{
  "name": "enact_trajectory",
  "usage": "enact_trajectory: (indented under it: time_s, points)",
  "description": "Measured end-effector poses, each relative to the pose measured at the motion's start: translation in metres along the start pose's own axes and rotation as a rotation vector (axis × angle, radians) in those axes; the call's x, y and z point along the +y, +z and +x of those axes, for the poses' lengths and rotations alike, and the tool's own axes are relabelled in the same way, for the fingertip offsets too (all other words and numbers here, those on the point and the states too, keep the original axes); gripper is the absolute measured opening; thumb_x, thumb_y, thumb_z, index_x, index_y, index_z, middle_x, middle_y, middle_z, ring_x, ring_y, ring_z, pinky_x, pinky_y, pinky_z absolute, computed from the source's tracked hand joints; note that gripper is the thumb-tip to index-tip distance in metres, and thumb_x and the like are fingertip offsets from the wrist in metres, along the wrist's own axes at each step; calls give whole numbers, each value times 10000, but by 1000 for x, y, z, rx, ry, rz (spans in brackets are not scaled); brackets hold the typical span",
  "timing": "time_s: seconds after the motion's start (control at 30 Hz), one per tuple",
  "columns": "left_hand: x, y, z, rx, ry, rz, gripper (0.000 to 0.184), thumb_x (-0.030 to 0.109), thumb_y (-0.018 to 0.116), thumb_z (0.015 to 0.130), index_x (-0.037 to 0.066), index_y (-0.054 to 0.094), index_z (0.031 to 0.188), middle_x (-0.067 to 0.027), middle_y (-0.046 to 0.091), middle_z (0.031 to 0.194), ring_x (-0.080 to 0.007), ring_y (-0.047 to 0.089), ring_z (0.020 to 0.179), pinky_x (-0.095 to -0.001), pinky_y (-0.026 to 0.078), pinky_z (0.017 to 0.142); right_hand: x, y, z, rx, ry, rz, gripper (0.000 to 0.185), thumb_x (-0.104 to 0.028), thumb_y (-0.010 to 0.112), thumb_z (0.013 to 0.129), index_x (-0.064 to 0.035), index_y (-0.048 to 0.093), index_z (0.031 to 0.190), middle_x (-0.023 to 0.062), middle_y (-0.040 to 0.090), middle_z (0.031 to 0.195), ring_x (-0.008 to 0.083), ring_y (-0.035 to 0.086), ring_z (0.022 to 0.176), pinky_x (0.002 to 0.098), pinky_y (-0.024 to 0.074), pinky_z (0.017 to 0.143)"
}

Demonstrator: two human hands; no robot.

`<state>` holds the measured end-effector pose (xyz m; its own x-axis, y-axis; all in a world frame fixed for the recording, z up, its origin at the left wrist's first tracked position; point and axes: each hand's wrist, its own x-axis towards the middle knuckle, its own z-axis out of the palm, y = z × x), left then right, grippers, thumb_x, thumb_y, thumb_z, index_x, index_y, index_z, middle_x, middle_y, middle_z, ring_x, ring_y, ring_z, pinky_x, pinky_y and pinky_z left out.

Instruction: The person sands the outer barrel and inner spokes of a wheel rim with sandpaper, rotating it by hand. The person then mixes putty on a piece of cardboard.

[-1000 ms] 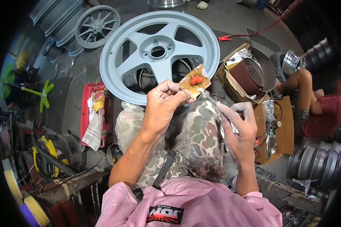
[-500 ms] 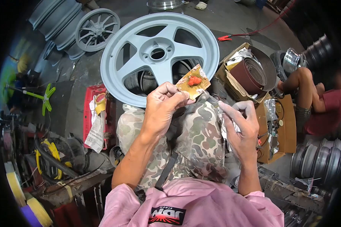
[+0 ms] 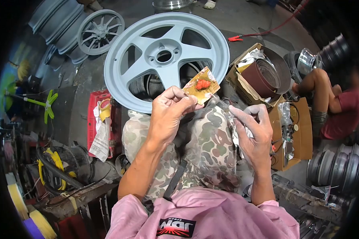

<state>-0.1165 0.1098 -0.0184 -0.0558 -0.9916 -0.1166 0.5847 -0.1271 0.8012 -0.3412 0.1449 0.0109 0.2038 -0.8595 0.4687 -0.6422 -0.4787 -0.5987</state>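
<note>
My left hand (image 3: 171,113) pinches a small yellowish card (image 3: 195,95) by its near corner. A lump of red-orange paste (image 3: 202,84) lies on the card. My right hand (image 3: 254,129) is closed on a thin tool (image 3: 223,104), whose tip is by the card's right corner. The tool's exact shape is hard to make out. Beyond my hands, a large grey wheel (image 3: 169,73) with wide spokes lies face up, just past my knees.
A red case (image 3: 92,119) with tape and paper is left of my legs. Right stand a box (image 3: 243,85) with a brown abrasive roll (image 3: 261,77) and an open carton (image 3: 305,139). Another person (image 3: 341,113) sits at the far right. More wheels (image 3: 101,32) are at the back left.
The tool's tip has shifted slightly at the card's right corner. Both hands keep their holds. The whole view has moved slightly.
</note>
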Motion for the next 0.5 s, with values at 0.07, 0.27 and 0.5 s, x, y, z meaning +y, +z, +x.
enact_trajectory:
  time_s: [0.07, 0.27, 0.5]
  points:
    - [-4, -6, 2, -22, 5, -12, 121, -43, 654, 929, 11, 579, 851, -90, 679, 864, -139, 706, 812, -340, 632, 860, -1, 2, 0, -10, -15, 14, 398, 57, 751, 782, -89, 758, 1152, 83, 540, 904, 205, 566, 778, 324, 467, 678]
    - [-3, -7, 1, -40, 7, -19, 107, -46, 650, 931, 9, 581, 871, -106, 689, 883, -149, 713, 812, -338, 635, 846, 1, 1, 1, 5, 16, 62, 374, 64, 743, 802, -85, 763, 1144, 77, 535, 891, 195, 559, 776, 313, 458, 671]
    - [5, 1, -2, -40, -26, 37, 147, -5, 671, 914, 64, 564, 841, 10, 574, 746, -81, 646, 725, -345, 630, 851, 9, -2, 1, 8, 54, 147, 291, 52, 688, 865, -37, 754, 1134, 84, 589, 900, 184, 585, 799, 295, 476, 725]
